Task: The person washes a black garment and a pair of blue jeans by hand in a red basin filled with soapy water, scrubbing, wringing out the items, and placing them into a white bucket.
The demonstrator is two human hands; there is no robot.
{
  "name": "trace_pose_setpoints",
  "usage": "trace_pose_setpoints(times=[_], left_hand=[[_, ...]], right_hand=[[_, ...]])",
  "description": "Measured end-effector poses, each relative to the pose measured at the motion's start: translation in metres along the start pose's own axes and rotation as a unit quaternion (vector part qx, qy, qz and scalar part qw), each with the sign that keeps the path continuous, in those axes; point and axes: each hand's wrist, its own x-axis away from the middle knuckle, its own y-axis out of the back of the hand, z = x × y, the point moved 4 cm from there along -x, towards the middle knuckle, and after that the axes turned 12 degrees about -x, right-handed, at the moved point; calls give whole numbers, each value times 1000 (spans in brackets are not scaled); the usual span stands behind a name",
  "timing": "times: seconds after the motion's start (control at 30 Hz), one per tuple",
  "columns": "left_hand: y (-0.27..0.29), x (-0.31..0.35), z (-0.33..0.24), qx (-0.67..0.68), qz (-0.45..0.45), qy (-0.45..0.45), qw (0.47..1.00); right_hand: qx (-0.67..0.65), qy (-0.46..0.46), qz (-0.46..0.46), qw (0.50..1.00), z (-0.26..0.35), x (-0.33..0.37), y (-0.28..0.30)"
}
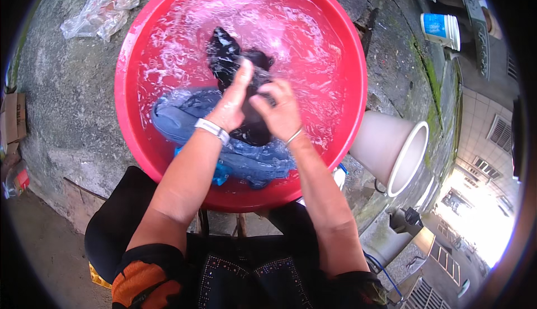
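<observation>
1. The right hand (279, 113) has bent fingers curled around part of a wet black cloth (254, 133); a thin bracelet (293, 135) circles its wrist.
2. The left hand (232, 105), just beside it, lies against the same cloth, thumb raised; blur leaves me unable to tell whether its fingers close. A pale wristband (213, 130) sits below it.
3. The black cloth lies between both hands, extending beyond the left fingertips and below the palms.
4. Left of and below the hands, a blue denim-like garment (179, 121) lies partly in water, near a bright-blue piece (221, 172).
5. Around both hands stands a round red tub (127, 85) of rippling water (313, 57).
6. Farther right of the right hand, a whitish bucket (377, 141) lies tilted; well beyond the left hand, up and left, rests a clear plastic bag (103, 7).
</observation>
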Motion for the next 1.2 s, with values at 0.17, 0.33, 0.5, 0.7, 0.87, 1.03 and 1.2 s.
trace_pose_setpoints(times=[0.17,0.33,0.5,0.7,0.87,1.03,1.2], left_hand=[[2,30,-22,59,31,13,998],[-2,15,14,168,-125,-95,973],[-57,38,-4,-36,-161,55,985],[-135,49,-47,-460,152,-243,840],[-8,-1,-64,-496,-68,-237,833],[11,23,-61,-808,-107,-208,540],[48,18,-65,-882,-172,-72,433]], right_hand=[[-21,121,20,992,98,14,-30],[48,101,-103,988,66,-15,-26],[111,15,-114,987,8,-45,44],[43,-260,-159,951,-181,6,202],[383,-323,16,865,-77,13,185],[450,43,250,856,2,-11,55],[446,-100,270,848,-50,-15,51]])
